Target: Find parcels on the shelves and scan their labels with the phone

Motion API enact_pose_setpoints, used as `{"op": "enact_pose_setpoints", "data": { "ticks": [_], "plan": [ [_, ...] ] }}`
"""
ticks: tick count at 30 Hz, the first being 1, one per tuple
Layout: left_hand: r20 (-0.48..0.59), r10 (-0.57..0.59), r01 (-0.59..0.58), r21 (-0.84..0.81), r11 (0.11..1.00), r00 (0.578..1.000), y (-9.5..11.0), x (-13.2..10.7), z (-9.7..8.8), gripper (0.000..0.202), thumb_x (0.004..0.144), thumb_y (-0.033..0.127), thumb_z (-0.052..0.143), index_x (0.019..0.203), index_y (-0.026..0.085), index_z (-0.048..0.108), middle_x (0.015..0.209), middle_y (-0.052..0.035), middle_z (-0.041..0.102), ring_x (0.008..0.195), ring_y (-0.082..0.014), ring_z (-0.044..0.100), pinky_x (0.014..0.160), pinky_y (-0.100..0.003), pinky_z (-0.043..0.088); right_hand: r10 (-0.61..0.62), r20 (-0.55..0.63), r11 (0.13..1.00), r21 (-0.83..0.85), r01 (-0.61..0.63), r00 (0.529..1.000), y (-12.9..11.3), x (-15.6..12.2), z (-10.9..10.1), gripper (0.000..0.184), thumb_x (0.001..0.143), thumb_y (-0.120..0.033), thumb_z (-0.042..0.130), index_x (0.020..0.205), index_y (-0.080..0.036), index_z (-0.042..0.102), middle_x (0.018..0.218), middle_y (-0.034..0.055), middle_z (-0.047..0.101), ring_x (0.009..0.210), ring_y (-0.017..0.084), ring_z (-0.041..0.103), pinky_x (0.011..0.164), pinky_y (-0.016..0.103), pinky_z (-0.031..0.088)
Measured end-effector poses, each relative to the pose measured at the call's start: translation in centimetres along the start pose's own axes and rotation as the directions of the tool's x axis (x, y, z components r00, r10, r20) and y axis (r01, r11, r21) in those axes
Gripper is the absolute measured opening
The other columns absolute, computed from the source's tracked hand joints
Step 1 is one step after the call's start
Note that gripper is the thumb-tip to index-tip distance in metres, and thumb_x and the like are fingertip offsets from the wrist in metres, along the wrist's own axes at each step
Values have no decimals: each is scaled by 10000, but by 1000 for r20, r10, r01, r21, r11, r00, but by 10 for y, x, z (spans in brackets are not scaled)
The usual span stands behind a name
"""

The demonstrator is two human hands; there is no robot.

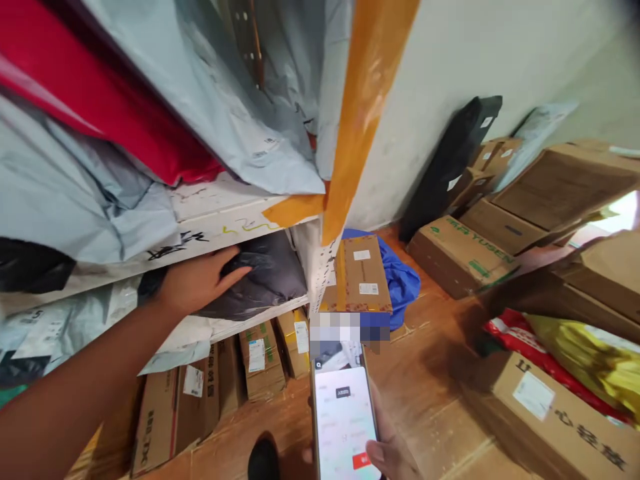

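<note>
My left hand [196,283] reaches into the middle shelf, its thumb and index finger spread apart. It rests at the near side of a black plastic parcel bag [273,273]; the other fingers are partly hidden, and no firm grip shows. Low in the view, my right hand [393,447] is wrapped round a smartphone [343,420]. The phone's lit screen faces me, and my thumb lies at a red button near its lower edge. A small camera picture fills the upper part of that screen.
Grey and red parcel bags [130,127] hang over the upper shelf [240,207]. Cartons [263,360] stand beneath the shelving. Past the orange-taped post [365,100], a taped box [367,273] leans on a blue bag [403,283]. More cartons [463,253] crowd the floor at right.
</note>
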State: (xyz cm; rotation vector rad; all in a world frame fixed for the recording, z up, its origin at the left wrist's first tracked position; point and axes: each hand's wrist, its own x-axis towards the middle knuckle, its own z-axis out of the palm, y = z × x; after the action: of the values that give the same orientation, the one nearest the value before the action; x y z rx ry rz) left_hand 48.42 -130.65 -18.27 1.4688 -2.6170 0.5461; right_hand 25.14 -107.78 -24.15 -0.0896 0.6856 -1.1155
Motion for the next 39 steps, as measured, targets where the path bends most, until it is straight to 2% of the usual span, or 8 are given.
{"op": "enact_pose_setpoints", "data": {
  "ticks": [2, 5, 9, 15, 20, 25, 31, 39],
  "plan": [
    [-1, 16, -16, 74, 997, 1000, -13, -19, 2, 395, 932, 437, 316, 907, 182, 617, 864, -70, 633, 838, -230, 584, 724, -310, 422, -13, 8, 1000, -27, 13, 1000, 3, 6, -5, 1279, 626, -432, 779, 1405, -229, -214, 1037, 92, 730, 810, 290, 716, 717, 381, 529],
    [-37, 39, -33, 163, 986, 999, -17, -31, 5, 369, 949, 350, 299, 748, 200, 571, 740, -36, 563, 725, -194, 534, 637, -280, 379, -81, 68, 993, -77, 86, 994, 4, 18, -8, 1086, 723, -473, 702, 1434, -281, -97, 1008, 78, 723, 757, 256, 713, 562, 335, 550],
    [-132, 80, -61, 140, 988, 988, -12, -34, 10, 277, 933, 309, 352, 751, 209, 536, 699, -25, 534, 696, -191, 505, 638, -279, 383, -96, 173, 983, -141, 121, 980, 0, 31, -10, 966, 794, -528, 600, 1432, -309, -91, 1084, 117, 679, 828, 285, 704, 426, 276, 523],
    [-210, 131, -122, 56, 991, 969, -25, -57, 14, 126, 887, 209, 411, 799, 203, 501, 785, -65, 572, 740, -209, 517, 701, -311, 412, -82, 121, 986, -136, 98, 989, 0, 31, -14, 985, 790, -529, 615, 1434, -279, -86, 991, 82, 703, 749, 239, 706, 436, 271, 533],
    [-151, 77, -97, -127, 987, 985, -40, -84, 13, 124, 845, 211, 355, 755, 239, 435, 705, -42, 513, 690, -229, 492, 681, -350, 399, -31, -4, 993, -113, 30, 1000, 7, 24, -28, 972, 744, -527, 670, 1432, -257, 37, 1014, 93, 709, 766, 245, 706, 555, 324, 547],
    [-112, -4, -12, -147, 989, 994, -39, -97, 13, 102, 791, 342, 408, 747, 258, 369, 706, -34, 464, 691, -244, 470, 662, -368, 392, 40, 67, 995, -89, -34, 997, 12, 25, -37, 1181, 690, -594, 678, 1402, -214, -184, 1024, 111, 706, 813, 322, 707, 730, 452, 525],
    [-139, -9, -3, -90, 996, 990, -44, -98, 20, 168, 762, 360, 471, 729, 264, 337, 656, 1, 429, 637, -225, 464, 631, -346, 390, 6, 278, 989, -145, 36, 961, -5, 51, -4, 791, 760, -585, 615, 1391, -271, 256, 1138, 90, 655, 845, 239, 685, 680, 349, 525],
    [-216, 27, -39, -53, 998, 976, -45, -101, 27, 161, 743, 336, 483, 779, 270, 341, 683, -13, 456, 663, -247, 485, 646, -366, 411, -167, 456, 963, -117, 245, 874, -30, 86, 48, 630, 797, -624, 527, 1338, -328, 401, 1220, 65, 578, 1000, 245, 627, 569, 266, 557]
  ]
}}
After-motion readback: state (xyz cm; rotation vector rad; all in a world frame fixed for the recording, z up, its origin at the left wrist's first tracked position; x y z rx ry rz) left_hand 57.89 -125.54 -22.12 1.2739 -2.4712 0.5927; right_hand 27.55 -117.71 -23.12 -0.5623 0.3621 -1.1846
